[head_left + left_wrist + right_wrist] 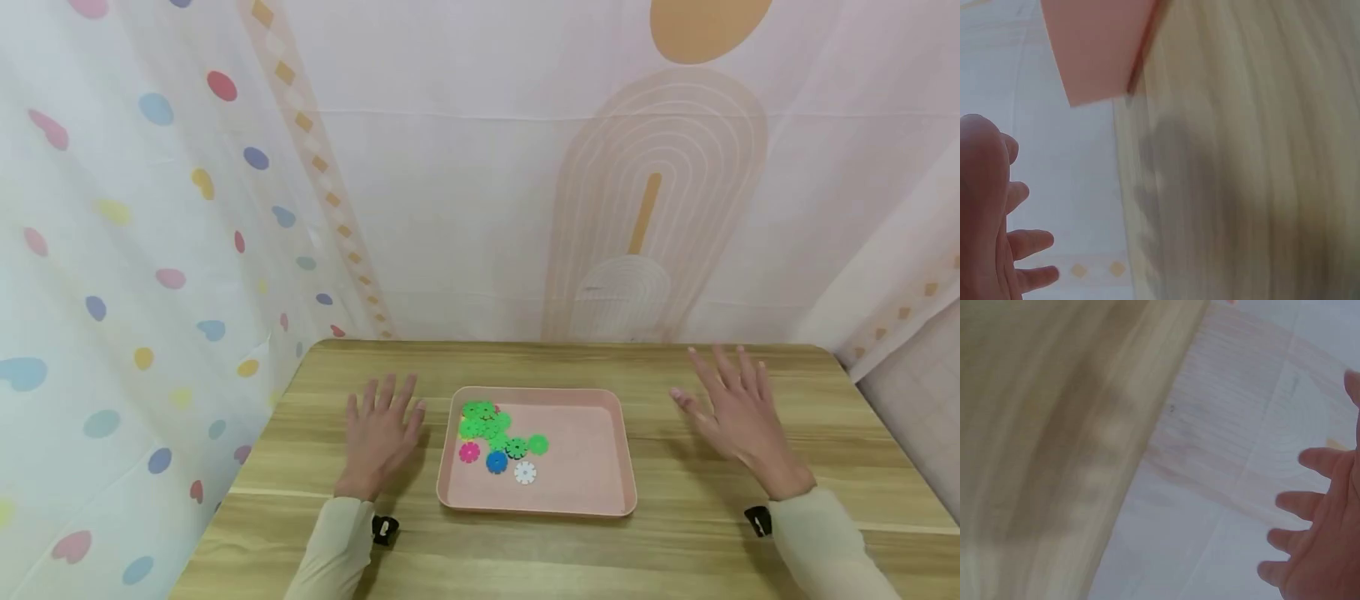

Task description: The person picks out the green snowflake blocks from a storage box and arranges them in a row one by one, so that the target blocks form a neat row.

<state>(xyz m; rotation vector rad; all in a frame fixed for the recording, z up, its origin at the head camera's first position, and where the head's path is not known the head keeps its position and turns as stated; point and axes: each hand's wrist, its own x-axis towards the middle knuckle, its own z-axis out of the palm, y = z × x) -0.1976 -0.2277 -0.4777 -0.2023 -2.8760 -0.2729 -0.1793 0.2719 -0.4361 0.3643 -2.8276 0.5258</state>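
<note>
A shallow pink tray (577, 450) sits on the wooden table between the two hands. Toward its left side lie several notched plastic discs: a pile of green discs (487, 425), a pink disc (469, 452), a blue disc (497, 462) and a white disc (525, 472). My left hand (381, 433) is to the left of the tray, fingers spread, holding nothing. In the left wrist view its shadow falls on the table below, apart from the palm. To the tray's right, my right hand (738, 417) has its fingers spread and holds nothing; it too casts a shadow on the wood.
The wooden table (540, 554) has rounded far corners. Behind it hangs a pale curtain (465, 208) with printed arches, and a dotted curtain (135, 292) runs along the left. A black strap (385, 530) is on the left wrist, another black strap (758, 521) on the right.
</note>
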